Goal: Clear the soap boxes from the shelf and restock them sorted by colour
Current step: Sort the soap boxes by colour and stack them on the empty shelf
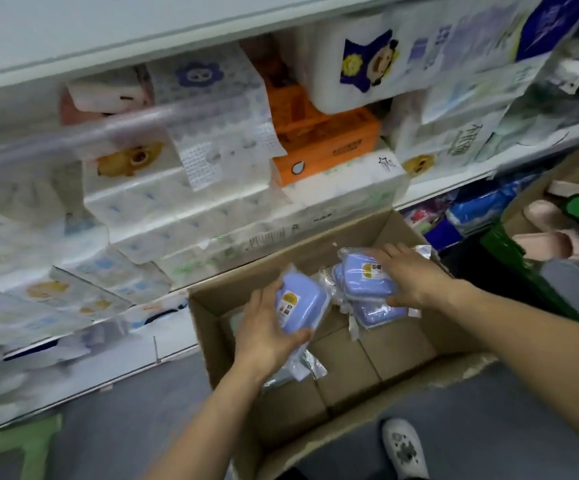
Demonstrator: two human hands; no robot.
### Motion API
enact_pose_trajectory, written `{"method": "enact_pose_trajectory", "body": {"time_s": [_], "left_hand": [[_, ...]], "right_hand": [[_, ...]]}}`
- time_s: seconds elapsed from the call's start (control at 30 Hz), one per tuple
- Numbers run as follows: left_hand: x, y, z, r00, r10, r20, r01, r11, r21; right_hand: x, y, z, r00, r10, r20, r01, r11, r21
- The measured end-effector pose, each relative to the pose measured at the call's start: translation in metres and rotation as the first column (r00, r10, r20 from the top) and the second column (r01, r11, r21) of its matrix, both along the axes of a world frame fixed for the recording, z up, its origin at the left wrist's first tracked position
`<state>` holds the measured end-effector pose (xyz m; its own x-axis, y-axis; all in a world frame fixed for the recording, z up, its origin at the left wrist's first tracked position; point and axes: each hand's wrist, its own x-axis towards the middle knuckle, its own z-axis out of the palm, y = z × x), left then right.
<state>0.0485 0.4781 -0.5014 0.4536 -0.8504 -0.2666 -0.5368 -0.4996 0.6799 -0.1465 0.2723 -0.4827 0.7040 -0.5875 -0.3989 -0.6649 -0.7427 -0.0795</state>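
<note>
An open cardboard box (pixel 212 327) stands on the floor below the shelves. My left hand (pixel 264 330) grips one lilac soap box (pixel 302 306) in clear wrap, held over the box's left half. My right hand (pixel 409 275) holds a stack of several lilac soap boxes (pixel 364 275) from the right side, with its fingers over the top one. More lilac soap boxes (pixel 378 313) show under that stack. The carton's floor is partly bare.
White shelves (pixel 454 188) hold tissue packs (pixel 177 202) and an orange tissue pack (pixel 326 150). A second carton with slippers (pixel 551 237) sits at the right. My white shoe (pixel 404 448) stands on the grey floor beside the box's near flap.
</note>
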Motion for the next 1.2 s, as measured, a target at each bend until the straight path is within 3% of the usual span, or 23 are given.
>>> {"method": "enact_pose_trajectory", "body": {"time_s": [0.17, 0.3, 0.53, 0.8, 1.03, 1.1, 1.2], "left_hand": [[-0.048, -0.015, -0.041, 0.993, -0.107, 0.051, 0.101, 0.989, 0.104], [-0.084, -0.022, -0.070, 0.988, -0.126, 0.092, 0.115, 0.986, 0.123], [-0.123, -0.037, -0.111, 0.981, -0.125, 0.147, 0.108, 0.986, 0.124], [-0.135, -0.063, -0.129, 0.974, -0.109, 0.196, 0.090, 0.990, 0.107], [-0.149, -0.091, -0.140, 0.951, -0.159, 0.264, 0.135, 0.985, 0.109], [-0.156, -0.102, -0.142, 0.943, -0.183, 0.278, 0.164, 0.982, 0.090], [-0.165, -0.118, -0.149, 0.923, -0.232, 0.306, 0.217, 0.973, 0.084]], "right_hand": [[0.005, -0.050, -0.039, 0.959, 0.282, 0.032, -0.280, 0.959, -0.043], [0.008, -0.073, -0.075, 0.927, 0.374, 0.039, -0.374, 0.927, -0.015], [0.009, -0.099, -0.119, 0.923, 0.380, 0.063, -0.384, 0.921, 0.069], [0.009, -0.112, -0.139, 0.923, 0.384, 0.012, -0.385, 0.923, 0.024], [-0.009, -0.114, -0.099, 0.857, 0.510, 0.071, -0.480, 0.841, -0.248], [-0.016, -0.121, -0.090, 0.874, 0.474, 0.108, -0.418, 0.846, -0.331], [-0.031, -0.131, -0.084, 0.920, 0.359, 0.157, -0.310, 0.911, -0.272]]}}
